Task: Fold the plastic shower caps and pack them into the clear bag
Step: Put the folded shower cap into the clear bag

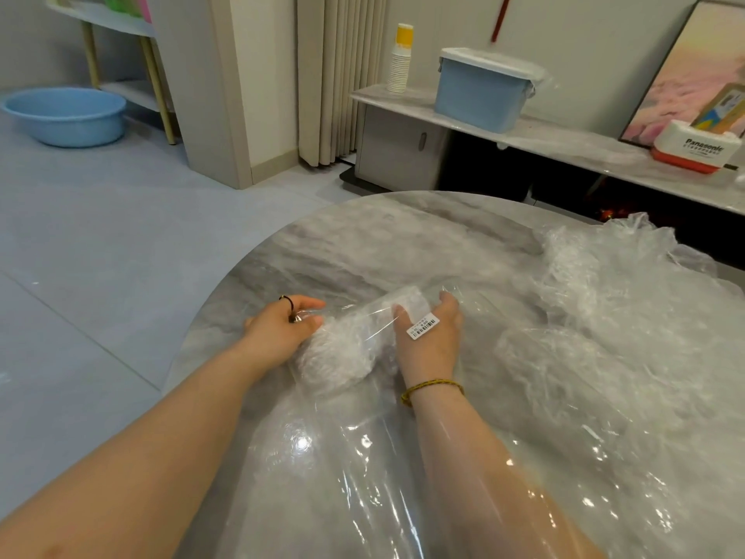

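Two bare hands at 9 o'clock of a round marble-top table (pixel 363 236). Left hand (pixel 282 330): ringed, fingers curled round the left end of a crumpled bundle of shower caps (pixel 334 359), gripping it. Right hand (pixel 429 340): at 3 o'clock of the bundle, under the film of the clear bag (pixel 363 470), thumb and fingers raised beside the bundle's far end; clasping or merely resting, cannot tell through the plastic. Barcode label (pixel 424 328) on the bag, over the right hand. Bag spread from the bundle toward 6 o'clock, covering the right forearm. Loose heap of shower caps (pixel 604 300) at 3 o'clock of the table. Beyond: blue basin (pixel 64 115) at 10 o'clock, paper cup stack (pixel 401 58) at 12, blue lidded box (pixel 481 90) at 1.
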`<control>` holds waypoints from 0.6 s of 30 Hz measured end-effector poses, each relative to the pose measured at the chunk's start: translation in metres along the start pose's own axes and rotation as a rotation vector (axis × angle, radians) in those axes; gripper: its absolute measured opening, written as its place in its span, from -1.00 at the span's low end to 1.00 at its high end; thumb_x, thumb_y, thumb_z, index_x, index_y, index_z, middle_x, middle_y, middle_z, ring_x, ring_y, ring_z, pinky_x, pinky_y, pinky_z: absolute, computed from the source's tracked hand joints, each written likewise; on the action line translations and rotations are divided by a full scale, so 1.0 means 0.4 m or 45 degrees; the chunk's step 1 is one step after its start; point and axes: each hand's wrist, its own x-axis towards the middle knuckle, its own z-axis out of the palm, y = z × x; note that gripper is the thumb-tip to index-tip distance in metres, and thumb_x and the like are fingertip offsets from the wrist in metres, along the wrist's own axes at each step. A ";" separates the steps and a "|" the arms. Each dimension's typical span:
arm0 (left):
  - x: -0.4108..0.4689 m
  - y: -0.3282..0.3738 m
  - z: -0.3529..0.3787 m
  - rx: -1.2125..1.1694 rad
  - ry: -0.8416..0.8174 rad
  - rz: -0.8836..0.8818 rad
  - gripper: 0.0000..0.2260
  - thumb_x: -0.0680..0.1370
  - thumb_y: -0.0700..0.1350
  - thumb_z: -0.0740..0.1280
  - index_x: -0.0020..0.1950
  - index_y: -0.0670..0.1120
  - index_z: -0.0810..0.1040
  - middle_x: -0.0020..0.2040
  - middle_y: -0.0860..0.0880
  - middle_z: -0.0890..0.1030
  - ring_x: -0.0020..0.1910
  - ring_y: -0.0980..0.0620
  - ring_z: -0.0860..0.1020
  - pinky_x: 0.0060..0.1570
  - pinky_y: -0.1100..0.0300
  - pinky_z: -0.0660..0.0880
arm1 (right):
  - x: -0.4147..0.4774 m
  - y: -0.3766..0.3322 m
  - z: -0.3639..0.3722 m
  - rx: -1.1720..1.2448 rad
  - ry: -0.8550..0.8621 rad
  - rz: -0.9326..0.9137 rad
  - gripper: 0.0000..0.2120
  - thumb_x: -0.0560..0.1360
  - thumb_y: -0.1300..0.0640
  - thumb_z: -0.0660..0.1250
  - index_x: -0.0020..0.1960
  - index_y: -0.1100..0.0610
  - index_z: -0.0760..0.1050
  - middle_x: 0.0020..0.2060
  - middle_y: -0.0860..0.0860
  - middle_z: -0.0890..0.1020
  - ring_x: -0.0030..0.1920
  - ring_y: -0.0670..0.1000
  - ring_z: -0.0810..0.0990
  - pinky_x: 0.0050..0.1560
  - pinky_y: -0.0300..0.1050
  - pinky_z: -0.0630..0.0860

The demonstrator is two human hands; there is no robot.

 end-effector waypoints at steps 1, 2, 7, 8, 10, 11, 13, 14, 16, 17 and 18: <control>0.000 0.001 0.000 -0.005 0.010 0.006 -0.81 0.55 -0.10 0.29 -0.10 0.24 0.44 0.00 -0.08 0.57 0.24 -0.28 0.38 0.34 -0.09 0.27 | -0.002 0.006 -0.002 -0.113 0.014 -0.025 -0.41 0.53 0.03 0.25 0.45 0.18 0.11 0.40 0.10 0.24 0.38 0.07 0.25 0.27 -0.19 0.18; -0.002 0.003 0.001 -0.012 0.018 0.009 -0.82 0.55 -0.10 0.28 -0.08 0.22 0.45 0.08 -0.13 0.55 0.25 -0.29 0.38 0.34 -0.09 0.28 | -0.005 0.012 -0.007 -0.224 0.029 -0.051 -0.43 0.56 0.01 0.20 0.46 0.16 0.09 0.42 0.08 0.22 0.40 0.05 0.20 0.29 -0.22 0.11; -0.005 0.011 0.008 0.018 0.042 0.035 -0.82 0.59 -0.08 0.20 0.18 0.06 0.46 0.18 -0.16 0.52 0.21 -0.14 0.43 0.37 -0.06 0.22 | -0.017 0.028 -0.011 -0.323 -0.060 -0.138 -0.54 0.58 0.08 0.15 0.46 0.08 0.18 0.40 0.03 0.31 0.40 0.02 0.23 0.36 -0.20 0.07; -0.009 0.019 0.009 0.038 0.053 0.050 -0.77 0.60 -0.06 0.19 0.25 0.04 0.44 0.23 -0.13 0.49 0.23 -0.10 0.43 0.38 -0.05 0.20 | -0.014 0.026 -0.006 -0.322 -0.103 -0.123 -0.58 0.57 0.08 0.15 0.42 0.06 0.26 0.34 0.04 0.39 0.36 0.04 0.30 0.36 -0.16 0.15; -0.017 0.033 0.008 0.196 0.128 0.105 -0.67 0.60 -0.01 0.18 0.36 0.02 0.37 0.33 -0.07 0.40 0.30 -0.05 0.36 0.42 -0.01 0.10 | -0.012 0.023 0.008 -0.325 -0.203 -0.101 -0.64 0.57 0.07 0.13 0.35 0.07 0.37 0.23 0.07 0.51 0.26 0.08 0.42 0.30 -0.09 0.28; -0.022 0.040 0.009 0.351 0.176 0.158 -0.63 0.60 0.00 0.16 0.41 0.03 0.33 0.39 -0.02 0.34 0.36 -0.02 0.30 0.44 0.06 0.00 | -0.012 0.023 0.018 -0.327 -0.251 -0.103 -0.65 0.57 0.06 0.12 0.32 0.09 0.39 0.20 0.08 0.53 0.23 0.10 0.44 0.28 -0.08 0.30; -0.030 0.056 0.014 0.626 0.217 0.347 -0.62 0.61 0.00 0.11 0.45 0.07 0.25 0.47 0.06 0.22 0.46 0.07 0.12 0.40 0.18 -0.19 | -0.013 0.014 0.031 -0.432 -0.298 -0.173 -0.67 0.57 0.07 0.11 0.29 0.13 0.39 0.18 0.09 0.53 0.22 0.12 0.44 0.29 -0.08 0.28; -0.033 0.065 0.020 0.702 0.188 0.443 -0.62 0.62 -0.01 0.08 0.45 0.08 0.24 0.49 0.09 0.17 0.48 0.10 0.06 0.38 0.18 -0.26 | -0.019 0.010 0.034 -0.505 -0.297 -0.220 -0.67 0.57 0.05 0.08 0.28 0.13 0.38 0.18 0.08 0.52 0.24 0.12 0.42 0.31 -0.09 0.24; -0.039 0.084 0.033 0.804 0.088 0.559 -0.64 0.64 -0.03 0.03 0.45 0.11 0.23 0.50 0.13 0.12 0.49 0.14 -0.01 0.35 0.19 -0.33 | -0.027 0.012 0.036 -0.682 -0.315 -0.340 -0.52 0.54 -0.05 -0.15 0.27 0.11 0.37 0.21 0.05 0.48 0.30 0.09 0.36 0.37 -0.07 0.14; -0.042 0.090 0.039 0.862 0.040 0.582 -0.64 0.64 -0.03 0.01 0.45 0.11 0.22 0.50 0.14 0.11 0.49 0.15 -0.03 0.36 0.17 -0.34 | -0.030 0.014 0.033 -0.805 -0.352 -0.399 -0.39 0.48 -0.09 -0.29 0.27 0.11 0.36 0.25 0.06 0.45 0.34 0.07 0.30 0.39 -0.05 0.09; -0.044 0.095 0.043 0.927 0.000 0.587 -0.63 0.65 -0.03 -0.01 0.46 0.11 0.20 0.51 0.15 0.08 0.49 0.16 -0.05 0.37 0.14 -0.35 | -0.036 0.013 0.030 -0.868 -0.382 -0.418 -0.36 0.47 -0.08 -0.32 0.29 0.11 0.37 0.32 0.07 0.39 0.38 0.07 0.24 0.42 -0.03 0.04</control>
